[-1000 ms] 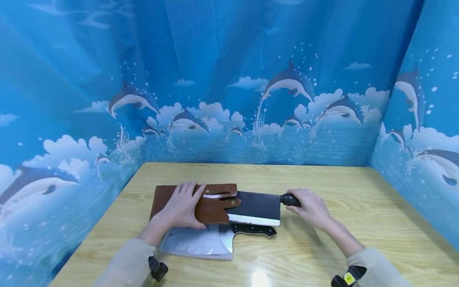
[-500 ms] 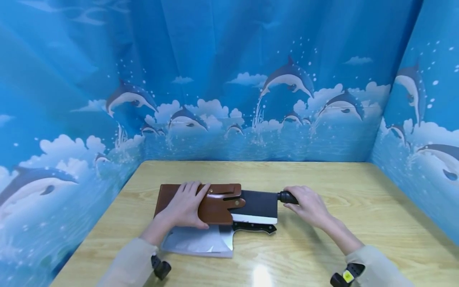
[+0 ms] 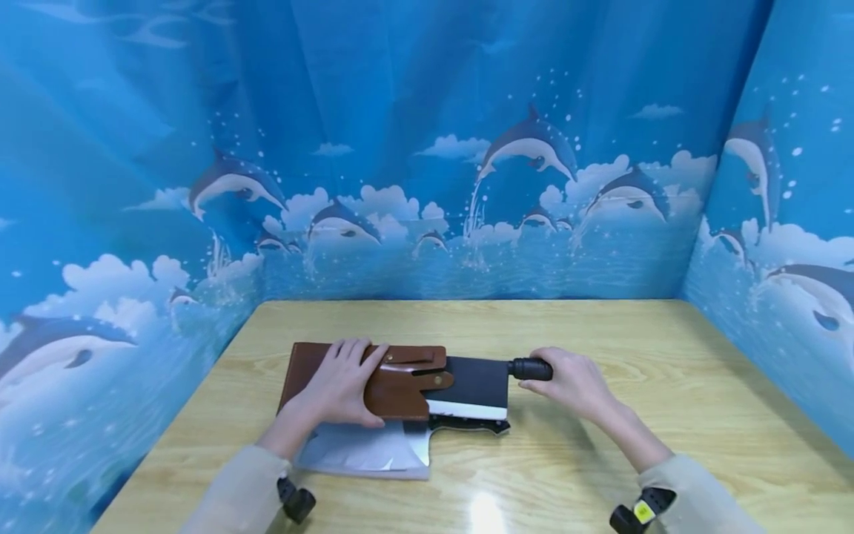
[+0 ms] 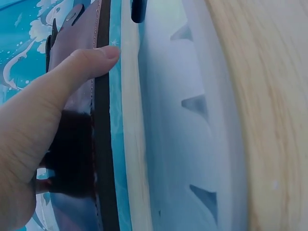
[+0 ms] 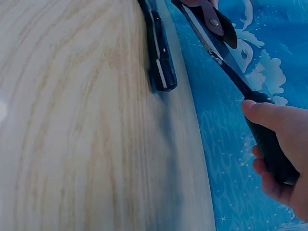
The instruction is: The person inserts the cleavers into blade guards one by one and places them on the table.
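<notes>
My left hand (image 3: 342, 382) grips a brown leather knife sheath (image 3: 399, 393), its thumb along the near edge in the left wrist view. A cleaver (image 3: 475, 378) with a dark blade and a bright cutting edge sits partly inside the sheath; the inner part of its blade is hidden. My right hand (image 3: 575, 382) grips the cleaver's black handle (image 5: 267, 139) at the right. Held this way, sheath and cleaver are raised above the table. Beneath and nearer lies a second cleaver, its black handle (image 5: 161, 57) pointing right and its blade in a translucent cover (image 4: 178, 120).
The wooden table (image 3: 600, 460) carries the second cleaver at its left middle. Blue dolphin-print curtains (image 3: 427, 148) stand along its back and both sides. The sheath's snap straps (image 3: 437, 380) stick out toward the exposed blade.
The held cleaver has slid left, deeper into the sheath, so less blade shows. My right hand has moved slightly left with the handle. My left hand keeps its grip on the sheath.
</notes>
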`<state>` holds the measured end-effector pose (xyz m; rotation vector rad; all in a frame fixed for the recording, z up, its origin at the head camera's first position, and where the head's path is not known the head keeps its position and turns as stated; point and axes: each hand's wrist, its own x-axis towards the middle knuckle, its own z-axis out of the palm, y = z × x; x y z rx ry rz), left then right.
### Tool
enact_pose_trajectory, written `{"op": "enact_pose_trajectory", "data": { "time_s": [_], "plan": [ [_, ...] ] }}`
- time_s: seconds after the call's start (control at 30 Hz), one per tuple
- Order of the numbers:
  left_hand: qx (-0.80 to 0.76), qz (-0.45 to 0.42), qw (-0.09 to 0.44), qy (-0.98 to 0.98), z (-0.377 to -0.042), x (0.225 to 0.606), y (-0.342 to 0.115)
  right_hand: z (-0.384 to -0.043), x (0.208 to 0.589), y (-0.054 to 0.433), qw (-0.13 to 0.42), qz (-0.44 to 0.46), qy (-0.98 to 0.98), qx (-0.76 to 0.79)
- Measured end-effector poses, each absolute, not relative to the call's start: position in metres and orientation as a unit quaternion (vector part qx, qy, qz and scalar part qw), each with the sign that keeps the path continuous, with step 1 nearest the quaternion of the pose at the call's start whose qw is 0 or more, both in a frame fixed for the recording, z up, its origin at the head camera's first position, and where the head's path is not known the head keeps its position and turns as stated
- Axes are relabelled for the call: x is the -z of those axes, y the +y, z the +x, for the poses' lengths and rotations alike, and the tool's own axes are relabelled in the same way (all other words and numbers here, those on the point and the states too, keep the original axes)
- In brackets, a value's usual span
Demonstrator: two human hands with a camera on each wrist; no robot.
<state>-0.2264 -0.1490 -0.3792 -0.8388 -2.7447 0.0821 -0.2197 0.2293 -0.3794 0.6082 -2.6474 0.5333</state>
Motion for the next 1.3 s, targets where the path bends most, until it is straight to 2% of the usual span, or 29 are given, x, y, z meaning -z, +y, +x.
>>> {"op": "enact_pose_trajectory", "data": {
  "time_s": [0.2, 1.03, 1.3],
  "plan": [
    [-0.025, -0.290, 0.145, -0.946, -0.226, 0.377, -0.149, -0.222, 0.376, 0.234, 0.130, 0.242, -0.931, -0.242],
    [-0.024, -0.337, 0.148, -0.929, -0.226, 0.380, -0.137, -0.226, 0.375, 0.210, 0.065, 0.201, -0.922, -0.324],
    [-0.034, -0.354, 0.148, -0.923, -0.224, 0.377, -0.131, -0.224, 0.376, 0.214, 0.019, 0.261, -0.900, -0.350]
  ]
}}
